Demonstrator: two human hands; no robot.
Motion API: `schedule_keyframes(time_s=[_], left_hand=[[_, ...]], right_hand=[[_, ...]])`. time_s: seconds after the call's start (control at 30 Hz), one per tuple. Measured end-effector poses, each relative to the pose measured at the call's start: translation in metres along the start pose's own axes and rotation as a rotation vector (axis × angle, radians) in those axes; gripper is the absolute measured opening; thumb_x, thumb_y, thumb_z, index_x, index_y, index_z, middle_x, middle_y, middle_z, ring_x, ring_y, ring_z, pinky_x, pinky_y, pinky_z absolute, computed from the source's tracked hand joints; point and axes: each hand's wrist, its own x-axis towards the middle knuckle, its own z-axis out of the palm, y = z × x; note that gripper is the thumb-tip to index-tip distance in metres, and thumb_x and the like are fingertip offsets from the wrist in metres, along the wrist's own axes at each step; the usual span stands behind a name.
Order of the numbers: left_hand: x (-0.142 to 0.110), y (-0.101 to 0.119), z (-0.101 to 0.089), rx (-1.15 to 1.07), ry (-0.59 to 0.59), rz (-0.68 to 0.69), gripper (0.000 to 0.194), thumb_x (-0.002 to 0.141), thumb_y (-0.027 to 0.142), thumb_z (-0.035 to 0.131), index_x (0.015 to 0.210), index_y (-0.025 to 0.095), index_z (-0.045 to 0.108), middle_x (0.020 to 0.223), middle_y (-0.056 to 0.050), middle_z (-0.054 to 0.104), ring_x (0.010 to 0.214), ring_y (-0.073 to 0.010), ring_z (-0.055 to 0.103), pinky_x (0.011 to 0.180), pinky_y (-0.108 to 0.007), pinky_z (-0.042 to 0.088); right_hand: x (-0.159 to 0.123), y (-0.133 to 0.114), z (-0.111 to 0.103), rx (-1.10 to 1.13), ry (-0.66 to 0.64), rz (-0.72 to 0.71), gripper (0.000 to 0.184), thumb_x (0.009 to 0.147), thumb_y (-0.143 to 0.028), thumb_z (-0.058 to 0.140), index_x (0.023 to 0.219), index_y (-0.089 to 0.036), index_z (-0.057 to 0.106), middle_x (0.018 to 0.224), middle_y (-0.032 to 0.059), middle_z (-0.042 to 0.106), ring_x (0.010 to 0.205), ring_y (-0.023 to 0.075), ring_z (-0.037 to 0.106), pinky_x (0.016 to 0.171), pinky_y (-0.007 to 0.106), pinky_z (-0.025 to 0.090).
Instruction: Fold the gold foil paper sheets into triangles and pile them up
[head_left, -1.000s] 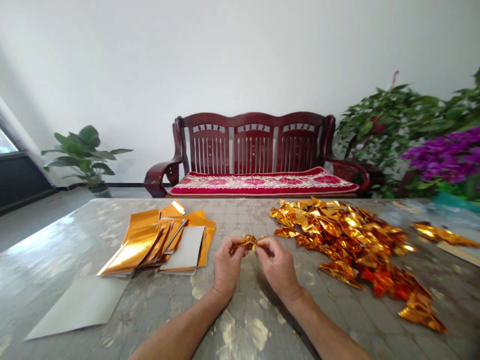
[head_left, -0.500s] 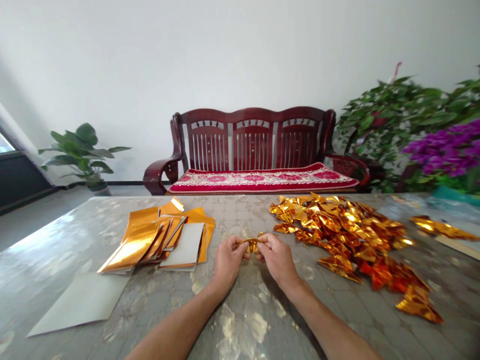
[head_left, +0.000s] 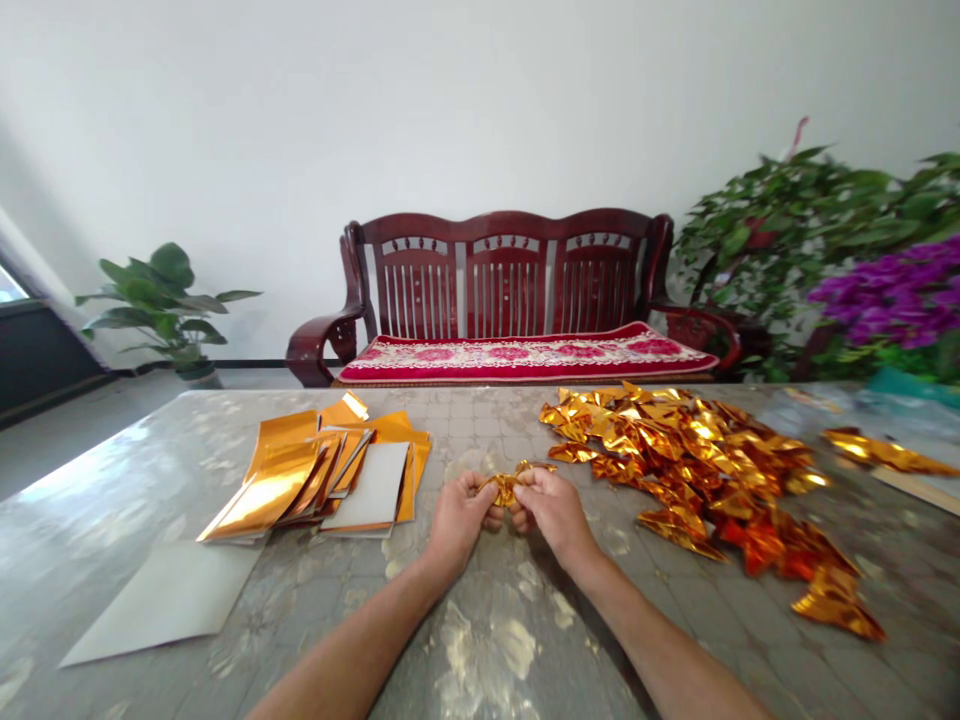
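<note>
Between my two hands, over the middle of the table, is a small crumpled piece of gold foil paper (head_left: 505,489). My left hand (head_left: 459,515) pinches its left end between thumb and fingers. On the other end, the fingers of my right hand (head_left: 553,510) are closed in the same way. Part of the foil is covered by my fingers. To the left lies a loose stack of gold foil sheets (head_left: 281,475), some with their pale backs up. A heap of folded gold foil pieces (head_left: 675,450) spreads out on the right.
A single pale sheet (head_left: 161,605) lies at the table's left. Clear plastic and one more folded foil piece (head_left: 889,452) are at the far right. Behind the patterned table (head_left: 420,650) stand a wooden bench (head_left: 506,280), potted plants and purple flowers (head_left: 892,290).
Both hands stay in nearly the same place. The foil between them looks more crumpled and bunched at its middle than before. The view has shifted very slightly.
</note>
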Motion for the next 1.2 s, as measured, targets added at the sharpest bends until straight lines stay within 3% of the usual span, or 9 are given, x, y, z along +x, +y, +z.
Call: schedule_keyframes(time_s=[0.17,0.43,0.73,1.0,1.2], left_hand=[[-0.001,0.003,0.001,-0.022,-0.046,-0.036,0.039,0.063,0.041,0.078,0.071,0.018,0.047,0.047,0.006,0.055,0.039,-0.0062,0.049,0.041,-0.017,0.041],[0.000,-0.006,-0.002,0.062,-0.046,0.038,0.035,0.068,0.041,0.074,0.072,0.017,0.048,0.047,0.005,0.056,0.039,-0.0074,0.051,0.042,-0.017,0.041],[0.003,-0.016,-0.003,0.222,-0.065,0.076,0.026,0.076,0.037,0.068,0.074,0.018,0.051,0.054,0.002,0.063,0.044,-0.0102,0.058,0.045,-0.019,0.047],[-0.005,-0.007,0.000,0.244,-0.058,0.072,0.023,0.077,0.036,0.066,0.073,0.018,0.051,0.052,0.004,0.060,0.045,-0.0103,0.058,0.046,-0.019,0.048],[-0.008,-0.006,0.000,0.311,-0.009,0.131,0.019,0.077,0.033,0.062,0.069,0.019,0.052,0.055,0.004,0.058,0.047,-0.0110,0.057,0.046,-0.020,0.047]], right_hand=[[0.002,0.001,0.001,-0.023,0.006,0.041,0.020,0.061,-0.037,0.054,0.072,-0.021,0.047,0.046,-0.0058,0.054,0.039,0.0111,0.051,0.039,0.021,0.041],[-0.002,-0.002,0.005,-0.095,0.008,0.024,0.017,0.065,-0.035,0.051,0.073,-0.021,0.048,0.047,-0.0062,0.055,0.037,0.0097,0.048,0.036,0.020,0.037],[-0.003,0.006,0.003,-0.252,0.023,-0.079,0.008,0.072,-0.031,0.046,0.073,-0.023,0.050,0.046,-0.0068,0.053,0.037,0.0114,0.049,0.038,0.020,0.035],[-0.004,0.001,-0.003,-0.562,0.086,-0.329,0.012,0.080,-0.030,0.048,0.071,-0.023,0.051,0.054,-0.0037,0.056,0.050,0.0137,0.054,0.050,0.023,0.035],[-0.007,0.001,0.001,-0.608,0.099,-0.356,0.014,0.082,-0.033,0.049,0.072,-0.024,0.050,0.058,-0.0015,0.059,0.056,0.0162,0.056,0.055,0.025,0.035]])
